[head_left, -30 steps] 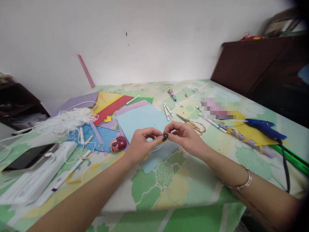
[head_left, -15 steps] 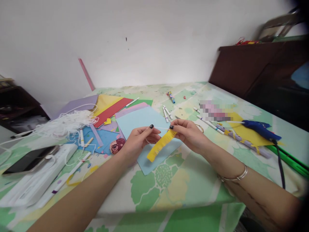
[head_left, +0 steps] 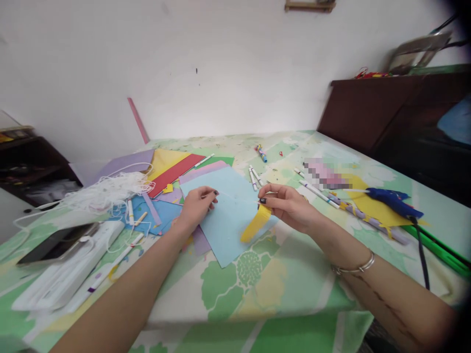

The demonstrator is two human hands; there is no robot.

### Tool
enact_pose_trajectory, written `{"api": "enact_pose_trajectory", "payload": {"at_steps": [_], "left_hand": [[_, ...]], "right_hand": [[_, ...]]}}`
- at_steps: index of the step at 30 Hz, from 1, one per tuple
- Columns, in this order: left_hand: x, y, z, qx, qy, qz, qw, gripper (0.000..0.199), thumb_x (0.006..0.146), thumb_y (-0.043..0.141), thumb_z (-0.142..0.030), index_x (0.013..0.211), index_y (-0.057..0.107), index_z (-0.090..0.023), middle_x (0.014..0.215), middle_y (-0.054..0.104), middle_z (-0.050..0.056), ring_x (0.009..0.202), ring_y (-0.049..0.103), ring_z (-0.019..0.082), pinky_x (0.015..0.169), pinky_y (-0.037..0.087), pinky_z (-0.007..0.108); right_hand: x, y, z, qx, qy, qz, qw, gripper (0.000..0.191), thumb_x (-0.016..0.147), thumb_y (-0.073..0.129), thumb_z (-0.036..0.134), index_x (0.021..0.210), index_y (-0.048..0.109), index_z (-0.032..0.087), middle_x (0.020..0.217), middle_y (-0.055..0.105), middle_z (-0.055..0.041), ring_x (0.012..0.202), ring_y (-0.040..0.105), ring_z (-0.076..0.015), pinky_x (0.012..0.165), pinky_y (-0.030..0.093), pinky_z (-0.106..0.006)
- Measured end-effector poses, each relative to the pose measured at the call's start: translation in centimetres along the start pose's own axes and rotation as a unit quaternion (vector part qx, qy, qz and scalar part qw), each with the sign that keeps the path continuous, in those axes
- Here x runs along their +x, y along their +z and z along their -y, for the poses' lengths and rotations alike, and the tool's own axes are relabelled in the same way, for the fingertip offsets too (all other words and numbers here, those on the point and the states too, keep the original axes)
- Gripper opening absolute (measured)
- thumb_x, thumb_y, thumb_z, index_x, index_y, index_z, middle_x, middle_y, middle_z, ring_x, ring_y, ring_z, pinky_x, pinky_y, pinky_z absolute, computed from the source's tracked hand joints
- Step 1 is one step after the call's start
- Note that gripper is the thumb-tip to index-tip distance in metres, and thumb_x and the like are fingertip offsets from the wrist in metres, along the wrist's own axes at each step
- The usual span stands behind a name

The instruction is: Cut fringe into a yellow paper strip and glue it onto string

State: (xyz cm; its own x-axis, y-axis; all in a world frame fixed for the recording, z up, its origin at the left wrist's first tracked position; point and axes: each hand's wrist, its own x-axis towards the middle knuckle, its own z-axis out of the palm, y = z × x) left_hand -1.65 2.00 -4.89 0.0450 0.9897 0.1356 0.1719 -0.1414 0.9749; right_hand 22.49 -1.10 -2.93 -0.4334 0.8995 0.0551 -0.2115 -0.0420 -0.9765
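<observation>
My left hand (head_left: 200, 206) is closed in a pinch on one end of a thin white string (head_left: 239, 198). The string runs taut and slightly blurred across to my right hand (head_left: 285, 206). Between thumb and fingers of my right hand the top of a yellow fringed paper strip (head_left: 255, 224) is pinched, and the strip hangs down, curved and smeared by motion. Whether the string is fixed to the strip is hidden by the fingertips. Both hands hover over a light blue paper sheet (head_left: 228, 235) lying on the patterned tablecloth (head_left: 221, 294).
To the left lie a tangle of white string (head_left: 103, 189), a phone (head_left: 55, 245), a white power strip (head_left: 84, 260) and coloured papers. A blue glue gun (head_left: 393, 201), a wrapped purple stick (head_left: 368, 220) and markers (head_left: 318, 192) lie at right. More markers (head_left: 253, 178) lie behind the sheet.
My left hand has drawn away to the left, lengthening the string between my hands. The yellow strip has swung to hang more steeply beneath my right hand. The view has shifted slightly.
</observation>
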Motion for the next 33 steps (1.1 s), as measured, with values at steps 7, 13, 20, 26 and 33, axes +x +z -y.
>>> {"api": "enact_pose_trajectory", "payload": {"at_steps": [7,13,20,26,33], "left_hand": [[-2.6,2.7,-2.2,0.026,0.08,0.128,0.988,0.023,0.08,0.059,-0.038,0.092,0.067,-0.02,0.098,0.067,0.007,0.097,0.057,0.021,0.085,0.043,0.032],[-4.2,4.1,-2.3,-0.05,-0.011,0.258,0.965,0.027,0.076,0.065,-0.039,0.082,0.065,-0.013,0.068,0.066,0.005,0.065,0.061,0.016,0.063,0.047,0.027],[-2.4,2.3,-1.5,-0.071,-0.028,0.222,0.972,0.021,0.075,0.067,-0.036,0.075,0.07,-0.014,0.062,0.064,0.004,0.063,0.057,0.013,0.065,0.044,0.026],[-1.0,0.7,-0.9,-0.077,-0.03,0.144,0.986,0.032,0.079,0.059,-0.044,0.082,0.068,-0.014,0.067,0.064,0.006,0.065,0.059,0.014,0.067,0.047,0.029],[-1.3,1.7,-0.9,-0.001,0.028,0.11,0.994,0.034,0.072,0.066,-0.039,0.099,0.063,-0.018,0.108,0.063,0.011,0.088,0.062,0.021,0.075,0.048,0.034]], "right_hand": [[-0.4,0.6,-0.2,-0.072,0.002,0.049,0.996,0.018,0.078,0.063,0.024,0.094,0.057,0.019,0.07,0.06,0.0008,0.062,0.053,-0.0103,0.059,0.038,-0.024],[-0.4,0.5,-0.2,-0.103,-0.001,0.045,0.994,0.02,0.077,0.061,0.022,0.095,0.055,0.018,0.068,0.061,0.001,0.062,0.053,-0.0114,0.058,0.038,-0.025],[-0.2,-0.3,0.0,-0.081,-0.006,0.017,0.997,0.019,0.076,0.063,0.021,0.094,0.057,0.019,0.069,0.06,0.0004,0.062,0.052,-0.0111,0.06,0.038,-0.026],[0.0,-0.7,0.5,-0.056,-0.01,-0.023,0.998,0.019,0.072,0.066,0.022,0.09,0.058,0.02,0.07,0.06,-0.0002,0.063,0.054,-0.0126,0.06,0.04,-0.028],[0.0,-0.4,0.0,-0.055,0.001,-0.003,0.998,0.019,0.073,0.065,0.022,0.091,0.058,0.019,0.071,0.06,-0.0008,0.066,0.055,-0.013,0.062,0.041,-0.028]]}}
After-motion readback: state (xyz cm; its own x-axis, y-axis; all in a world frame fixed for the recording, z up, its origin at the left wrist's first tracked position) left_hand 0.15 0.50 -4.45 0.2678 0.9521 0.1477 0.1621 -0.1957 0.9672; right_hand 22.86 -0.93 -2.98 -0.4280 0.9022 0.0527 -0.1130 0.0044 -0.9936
